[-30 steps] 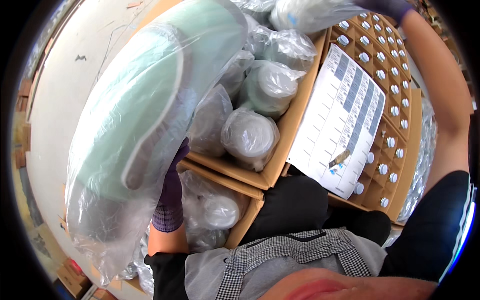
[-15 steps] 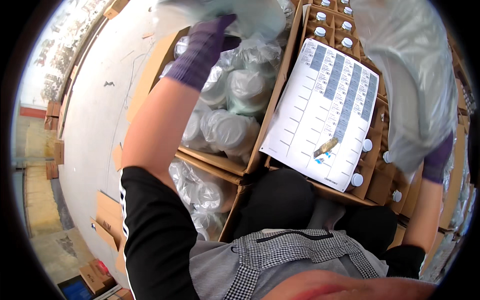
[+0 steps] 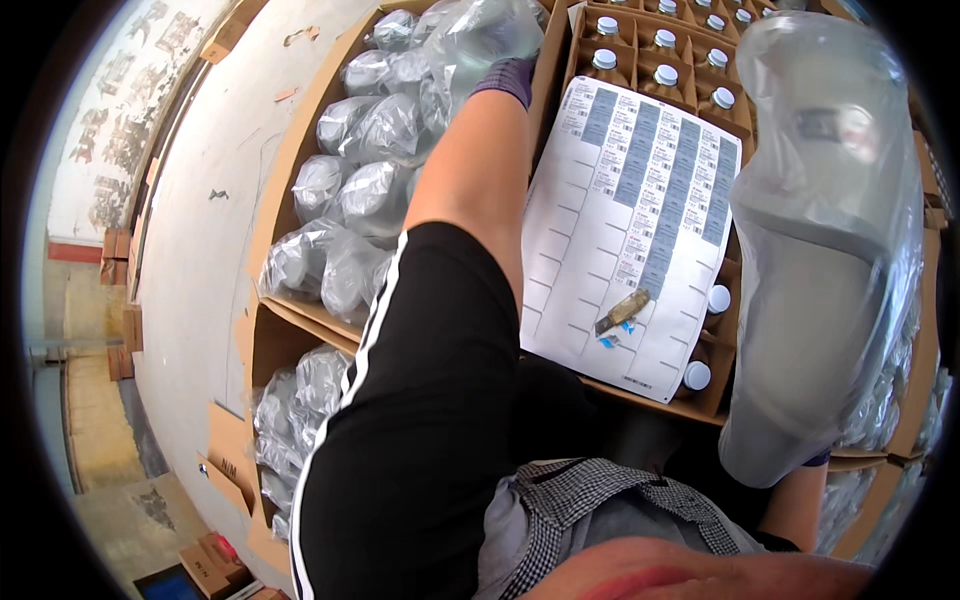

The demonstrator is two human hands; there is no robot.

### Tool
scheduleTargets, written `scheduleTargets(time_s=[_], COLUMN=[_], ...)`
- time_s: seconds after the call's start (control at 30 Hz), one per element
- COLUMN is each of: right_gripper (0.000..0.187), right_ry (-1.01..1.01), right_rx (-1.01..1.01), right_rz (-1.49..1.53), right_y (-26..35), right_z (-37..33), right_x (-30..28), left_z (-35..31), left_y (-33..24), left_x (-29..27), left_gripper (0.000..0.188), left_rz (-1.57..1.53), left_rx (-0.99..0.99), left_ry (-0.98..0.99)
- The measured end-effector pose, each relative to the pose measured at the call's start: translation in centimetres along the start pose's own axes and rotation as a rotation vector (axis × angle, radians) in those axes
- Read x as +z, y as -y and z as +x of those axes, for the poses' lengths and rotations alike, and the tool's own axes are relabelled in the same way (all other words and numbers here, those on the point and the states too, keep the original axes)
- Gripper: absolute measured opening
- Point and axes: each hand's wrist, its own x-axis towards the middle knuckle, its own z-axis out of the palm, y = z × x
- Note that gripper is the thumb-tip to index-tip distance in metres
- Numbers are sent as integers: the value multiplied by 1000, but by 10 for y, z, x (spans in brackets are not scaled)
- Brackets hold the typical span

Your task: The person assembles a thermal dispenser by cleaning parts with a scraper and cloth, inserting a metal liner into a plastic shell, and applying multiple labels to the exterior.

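Observation:
My left hand (image 3: 508, 80), in a purple knit glove, reaches to the far right part of an open carton (image 3: 285, 165). It touches or is right beside a large bagged clear container (image 3: 480, 45); its fingers are hidden. Rows of similar plastic-wrapped containers (image 3: 370, 195) fill the carton. On the right, a long clear plastic bag with translucent grey containers (image 3: 820, 280) inside stands tall. Only a bit of my gloved right hand (image 3: 818, 458) shows at the bag's lower end, closed on it, with most fingers behind the bag.
A divided carton (image 3: 560, 95) of white-capped brown bottles (image 3: 605, 60) sits in the middle. Across it lies a printed label sheet (image 3: 600, 250) with a small brownish tool (image 3: 622, 312). A second carton (image 3: 262, 345) of wrapped containers is nearer left. Cardboard boxes (image 3: 215, 565) lie at lower left.
My left hand has moved right and farther into the carton's far end. The bag in my right hand has come down and nearer, its containers now plainer. The view has shifted.

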Motion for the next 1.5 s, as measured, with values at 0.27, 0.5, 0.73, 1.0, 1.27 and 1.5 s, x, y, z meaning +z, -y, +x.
scheduleTargets(time_s=[0.27,0.5,0.73,1.0,1.27,1.5], right_gripper=[33,34,34,35,100,94], right_ry=[55,151,286,377,188,289], right_rx=[-103,-245,-318,-295,-342,-53], right_rz=[186,474,801,1104,1457,1130], right_y=[27,82,152,157,176,111], right_z=[13,28,-19,-86,-85,-202], right_x=[24,24,15,2,-84,-29], left_z=[-31,-126,-314,-507,-528,-549], left_y=[17,-43,-160,-128,-127,-109], left_x=[40,-54,-165,-110,-118,-119], left_gripper=[69,64,72,70,80,113], left_rz=[-561,-1411,-1496,-1423,-1029,-1414], left_rx=[-252,9,940,787,854,680], left_ry=[-122,-117,317,-246,-245,506])
